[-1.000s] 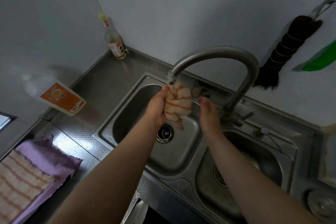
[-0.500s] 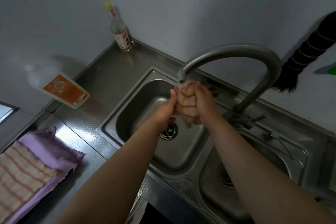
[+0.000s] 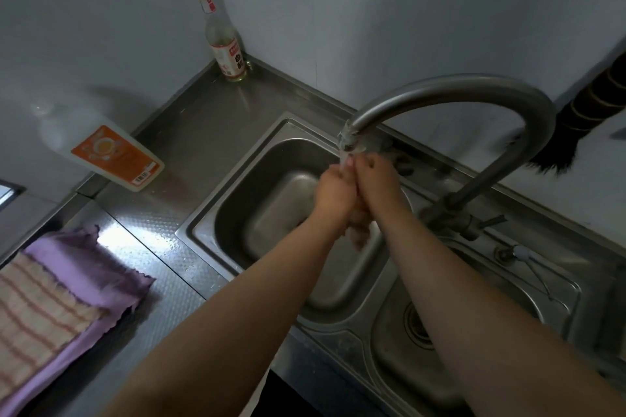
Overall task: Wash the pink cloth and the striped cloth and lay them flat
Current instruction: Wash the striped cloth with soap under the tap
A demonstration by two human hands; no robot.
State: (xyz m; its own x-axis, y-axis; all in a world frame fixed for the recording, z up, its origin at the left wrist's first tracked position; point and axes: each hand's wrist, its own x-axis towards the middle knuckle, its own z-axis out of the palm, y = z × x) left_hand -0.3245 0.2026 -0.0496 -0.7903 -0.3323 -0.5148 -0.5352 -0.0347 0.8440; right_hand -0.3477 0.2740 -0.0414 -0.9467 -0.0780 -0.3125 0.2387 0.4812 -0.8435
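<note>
Both hands, left point(image 3: 333, 194) and right point(image 3: 376, 184), clamped on cloth point(image 3: 359, 230) under tap point(image 3: 350, 140); squeeze evenly, keep over sink point(image 3: 216, 213).

The right hand point(image 3: 374, 179) has closed against the left hand point(image 3: 333, 194), now squeezing the striped cloth point(image 3: 359, 232) between them.

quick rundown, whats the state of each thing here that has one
left hand: grip closed on the cloth, under the spout
right hand: pressed against the left, gripping the same cloth
striped cloth in the hands: bunched, mostly hidden
faucet: spout over the left basin; flow too blurred to tell
pink cloth: lying flat on the counter
striped cloth on the counter: spread flat on the pink cloth
orange-label bottle: upright
yellow-cap bottle: upright, capped
</note>
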